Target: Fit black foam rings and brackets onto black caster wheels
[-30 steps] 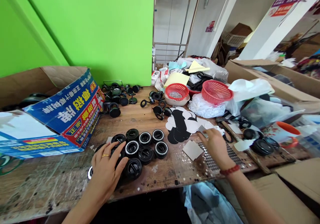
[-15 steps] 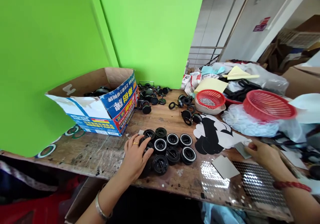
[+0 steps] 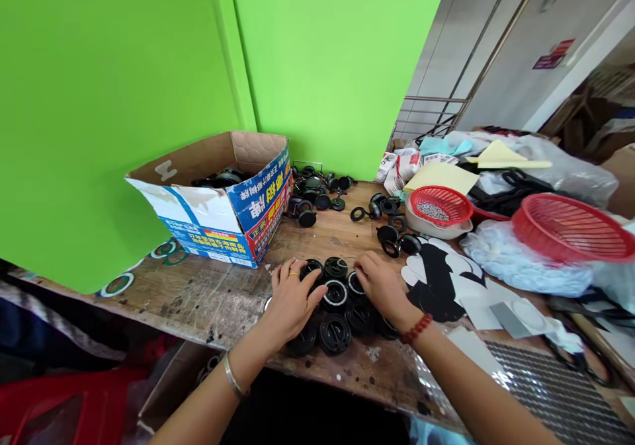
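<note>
A cluster of round black caps (image 3: 336, 306), some with pale rims, lies on the wooden workbench (image 3: 208, 293) near its front edge. My left hand (image 3: 292, 299), wearing a gold ring, rests on the left side of the cluster with its fingers spread over the caps. My right hand (image 3: 381, 286), with a red bead bracelet at the wrist, lies on the right side of the cluster, fingers curved down onto the caps. Neither hand lifts a cap clear of the pile.
An open blue-printed cardboard box (image 3: 223, 197) holding black parts stands at the left. More black parts (image 3: 317, 190) sit behind. Red baskets (image 3: 439, 205) (image 3: 570, 227), black and white round cut-outs (image 3: 441, 276), plastic bags and a perforated metal sheet (image 3: 546, 385) crowd the right side.
My right hand has come left from the grey cards and metal sheet onto the cluster of caps. My left hand has stayed on the caps. The camera has turned left.
</note>
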`<control>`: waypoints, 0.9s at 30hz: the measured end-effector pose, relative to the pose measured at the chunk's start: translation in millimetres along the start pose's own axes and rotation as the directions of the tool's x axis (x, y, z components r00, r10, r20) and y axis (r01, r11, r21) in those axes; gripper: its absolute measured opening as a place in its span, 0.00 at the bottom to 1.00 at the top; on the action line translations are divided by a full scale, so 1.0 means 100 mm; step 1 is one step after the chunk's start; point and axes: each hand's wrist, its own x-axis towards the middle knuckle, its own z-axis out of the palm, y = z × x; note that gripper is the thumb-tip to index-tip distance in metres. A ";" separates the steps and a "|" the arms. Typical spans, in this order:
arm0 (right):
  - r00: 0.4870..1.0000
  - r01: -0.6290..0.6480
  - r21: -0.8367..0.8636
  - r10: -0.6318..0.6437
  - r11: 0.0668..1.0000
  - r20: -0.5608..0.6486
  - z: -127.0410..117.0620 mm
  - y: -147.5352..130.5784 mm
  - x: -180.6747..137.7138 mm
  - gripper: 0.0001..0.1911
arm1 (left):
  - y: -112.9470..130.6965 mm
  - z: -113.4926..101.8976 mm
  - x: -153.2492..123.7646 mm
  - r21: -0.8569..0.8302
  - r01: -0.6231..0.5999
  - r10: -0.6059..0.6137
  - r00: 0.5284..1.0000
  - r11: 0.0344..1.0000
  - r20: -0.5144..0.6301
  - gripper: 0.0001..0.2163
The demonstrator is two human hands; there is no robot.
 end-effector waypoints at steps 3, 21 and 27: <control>0.998 0.026 -0.017 -0.025 1.000 0.058 0.18 -0.05 0.11 0.10 | -0.01 -0.02 0.07 -0.009 -0.001 0.002 1.000 1.000 0.031 0.19; 0.968 0.034 -0.092 -0.010 0.995 0.250 0.07 0.03 0.07 0.13 | 0.10 -0.03 0.26 0.141 -0.062 0.054 0.997 0.988 0.059 0.17; 0.953 0.063 -0.155 -0.013 0.986 0.303 0.06 -0.07 0.11 0.12 | 0.13 -0.01 0.29 0.223 -0.149 0.126 0.986 0.963 0.111 0.19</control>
